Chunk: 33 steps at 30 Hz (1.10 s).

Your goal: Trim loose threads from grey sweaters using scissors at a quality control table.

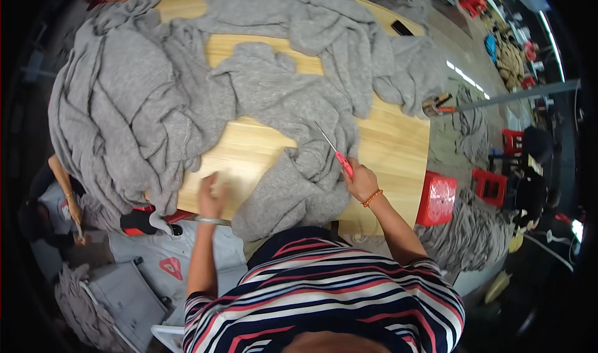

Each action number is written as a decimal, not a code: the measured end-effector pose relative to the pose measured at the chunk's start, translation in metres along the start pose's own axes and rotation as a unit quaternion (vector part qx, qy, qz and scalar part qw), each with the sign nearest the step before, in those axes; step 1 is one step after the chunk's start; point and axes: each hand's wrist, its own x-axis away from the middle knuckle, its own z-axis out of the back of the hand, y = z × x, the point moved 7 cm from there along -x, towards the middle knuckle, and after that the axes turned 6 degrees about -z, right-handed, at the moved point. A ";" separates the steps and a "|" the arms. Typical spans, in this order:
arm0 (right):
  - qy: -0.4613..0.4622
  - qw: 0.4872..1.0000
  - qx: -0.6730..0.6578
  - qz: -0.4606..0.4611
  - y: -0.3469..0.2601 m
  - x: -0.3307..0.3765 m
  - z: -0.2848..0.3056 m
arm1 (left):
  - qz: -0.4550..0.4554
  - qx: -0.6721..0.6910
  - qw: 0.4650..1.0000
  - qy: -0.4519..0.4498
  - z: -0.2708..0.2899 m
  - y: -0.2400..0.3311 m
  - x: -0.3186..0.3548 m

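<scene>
My right hand is closed round the red handle of a tool with a long, thin metal shaft; its tip is too fine to make out. The shaft points up and to the left over a grey knitted garment, which lies rumpled on the table and hangs over the near edge against my body. Motion smears my left hand, so its fingers cannot be read. It is above the wooden table, between that garment and a big grey knitted heap on the left.
More grey knitwear covers the table's far side, near a black phone. A holder with tools is at the right edge. A red stool stands to the right, by piled grey cloth. Another person sits at the left.
</scene>
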 end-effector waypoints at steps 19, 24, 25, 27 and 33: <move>0.170 0.968 -0.111 -0.147 0.114 0.042 0.052 | -0.249 0.271 0.925 -0.095 -0.107 0.315 -0.036; 0.183 0.954 -0.140 -0.190 0.147 0.043 0.058 | -0.328 0.089 0.750 -0.567 -0.192 0.259 0.072; 0.187 0.954 -0.117 -0.201 0.147 0.046 0.062 | -0.364 0.076 0.797 -0.476 -0.183 0.266 0.056; 0.196 0.954 -0.094 -0.207 0.144 0.054 0.069 | -0.419 0.038 0.856 -0.300 -0.163 0.278 0.016; 0.167 0.972 -0.085 -0.142 0.131 0.064 0.046 | -0.427 -0.143 0.875 -0.178 -0.185 0.255 -0.084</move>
